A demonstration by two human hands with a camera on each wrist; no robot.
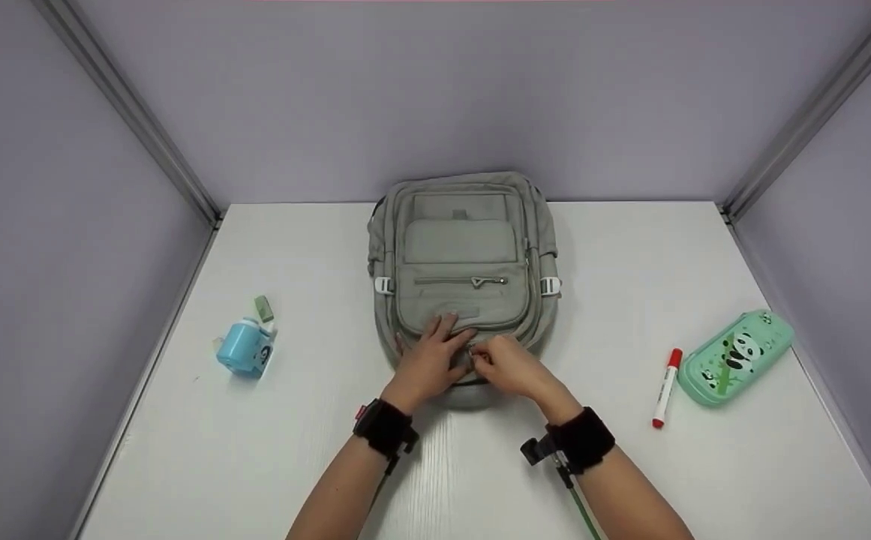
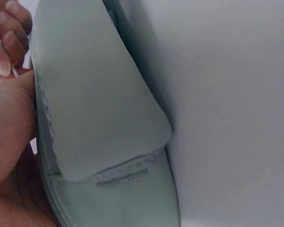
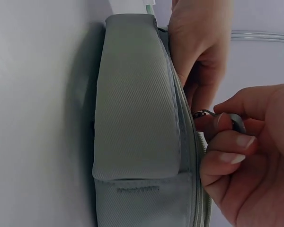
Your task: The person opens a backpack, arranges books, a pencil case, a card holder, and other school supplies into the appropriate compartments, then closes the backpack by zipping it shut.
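A: L hand (image 1: 430,362)?
B: Fingers spread flat, pressing down, forearm in from near left.
A: R hand (image 1: 509,368)?
B: Fingers curled, thumb and forefinger pinched tight, just right of L, nearly touching.

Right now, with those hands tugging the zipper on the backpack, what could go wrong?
The right hand pinches only the small zipper pull, so it might slip out of the fingers. The left hand rests on the backpack right beside the zipper, so a finger or loose fabric could get caught. A hard tug might also slide the backpack across the table.
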